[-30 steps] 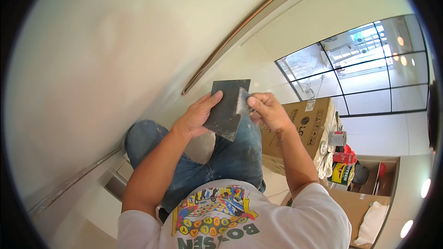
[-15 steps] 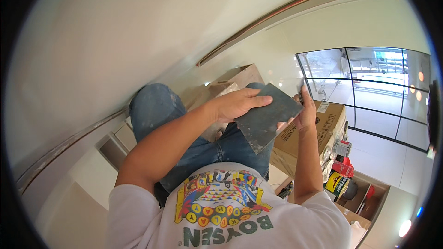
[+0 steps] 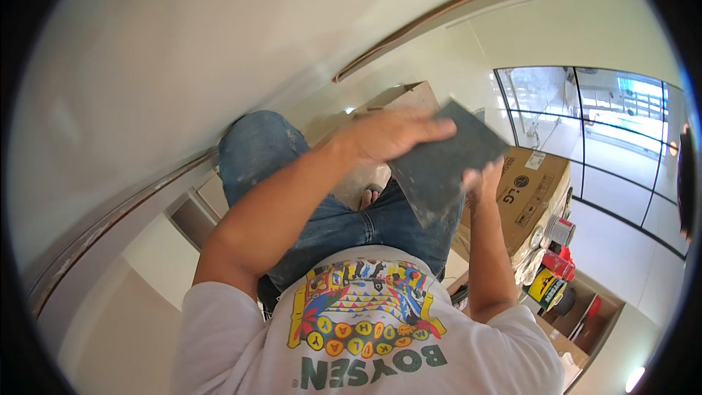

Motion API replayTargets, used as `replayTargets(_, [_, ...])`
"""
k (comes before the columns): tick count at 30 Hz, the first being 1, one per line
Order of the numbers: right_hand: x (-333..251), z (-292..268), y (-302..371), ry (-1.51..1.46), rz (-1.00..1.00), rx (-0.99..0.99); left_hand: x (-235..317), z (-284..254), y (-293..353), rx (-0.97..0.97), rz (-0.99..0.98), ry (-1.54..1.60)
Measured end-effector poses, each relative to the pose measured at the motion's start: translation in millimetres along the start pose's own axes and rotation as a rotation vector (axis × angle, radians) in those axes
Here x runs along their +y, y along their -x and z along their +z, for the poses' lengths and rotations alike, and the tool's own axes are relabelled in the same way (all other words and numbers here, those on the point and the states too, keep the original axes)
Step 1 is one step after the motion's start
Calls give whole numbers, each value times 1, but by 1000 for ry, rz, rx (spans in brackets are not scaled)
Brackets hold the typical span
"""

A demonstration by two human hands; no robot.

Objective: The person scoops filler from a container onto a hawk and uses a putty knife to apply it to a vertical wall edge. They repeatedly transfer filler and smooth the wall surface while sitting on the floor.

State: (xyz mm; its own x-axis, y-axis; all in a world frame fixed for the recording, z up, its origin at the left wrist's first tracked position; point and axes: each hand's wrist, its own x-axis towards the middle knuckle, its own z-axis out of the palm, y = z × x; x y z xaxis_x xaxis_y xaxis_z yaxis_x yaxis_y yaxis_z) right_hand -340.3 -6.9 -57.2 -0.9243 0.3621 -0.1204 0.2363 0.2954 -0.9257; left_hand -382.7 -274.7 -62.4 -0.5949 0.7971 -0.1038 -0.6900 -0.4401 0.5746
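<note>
A dark grey, flat rectangular sheet (image 3: 450, 157) with pale dust marks is held tilted above my lap; its exact material is unclear. My left hand (image 3: 395, 135) grips its left edge, the thumb lying on top and the fingers underneath. At the right edge, my right hand (image 3: 484, 178) holds it from below, with fingertips curling over the side. Most of the right fingers are hidden behind the sheet. A small greyish bit (image 3: 480, 113) shows past the sheet's far corner, too blurred to name. Both hands are smeared by motion.
My jeans-clad knees (image 3: 263, 146) are bent close to a pale wall (image 3: 183, 51). A cardboard box (image 3: 537, 190) stands to the right, beside a tin can (image 3: 560, 230), a yellow-and-black container (image 3: 545, 287) and an open drawer (image 3: 596, 329). Beyond are black-framed glass panes (image 3: 614, 132).
The sheet and both hands have shifted up and to the right in view, and they are blurrier now. The surroundings have also slid rightward. A foot now shows between my legs.
</note>
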Motion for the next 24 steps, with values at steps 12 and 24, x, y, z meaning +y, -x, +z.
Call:
replayTargets(12, [-58,-114,-38,405,-163,280,100,-44,17,358,38,-662])
replayTargets(24, [-179,-189,5,726,-266,334,97,-44,48,478,126,-583])
